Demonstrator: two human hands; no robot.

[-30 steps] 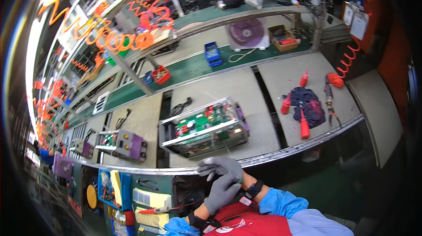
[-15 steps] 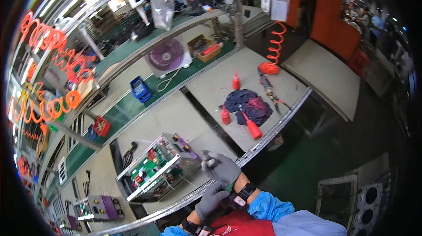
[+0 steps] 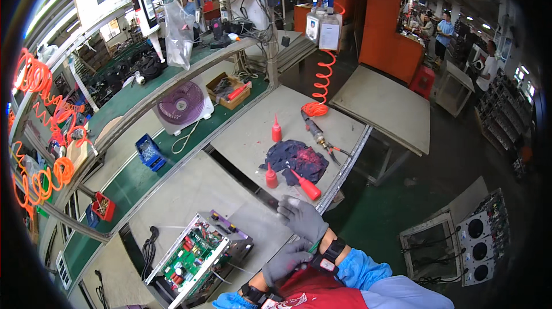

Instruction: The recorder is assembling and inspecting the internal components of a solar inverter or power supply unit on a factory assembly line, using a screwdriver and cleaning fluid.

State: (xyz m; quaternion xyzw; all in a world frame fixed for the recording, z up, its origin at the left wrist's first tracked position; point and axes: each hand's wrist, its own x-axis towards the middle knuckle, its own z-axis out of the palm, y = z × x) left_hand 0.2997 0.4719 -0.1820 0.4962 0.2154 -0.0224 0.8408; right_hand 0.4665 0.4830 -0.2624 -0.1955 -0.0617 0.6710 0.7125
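Both of my hands wear grey work gloves, above the table's front edge. My right hand [image 3: 303, 218] reaches out with fingers a little apart, holding nothing. My left hand [image 3: 286, 262] is closed at the right wrist, its fingertips pinching the green-edged cuff [image 3: 314, 245] of the right glove. Left of my hands stands an opened electrical unit [image 3: 198, 254] with a green circuit board, metal frame and purple-edged panel. Beyond my right hand a red squeeze bottle [image 3: 307, 185] lies against a dark, red-stained rag [image 3: 296, 159].
Two red bottles stand beside the rag, one here [image 3: 276, 130]. An air screwdriver [image 3: 315, 130] lies by a coiled orange hose [image 3: 325, 81]. A purple fan [image 3: 181, 103], a blue bin [image 3: 150, 152] and a red bin [image 3: 103, 206] sit behind. People [image 3: 444, 34] are far right.
My view has swung rightward, so the table things sit farther left in the picture. The left hand remains at the right glove's cuff.
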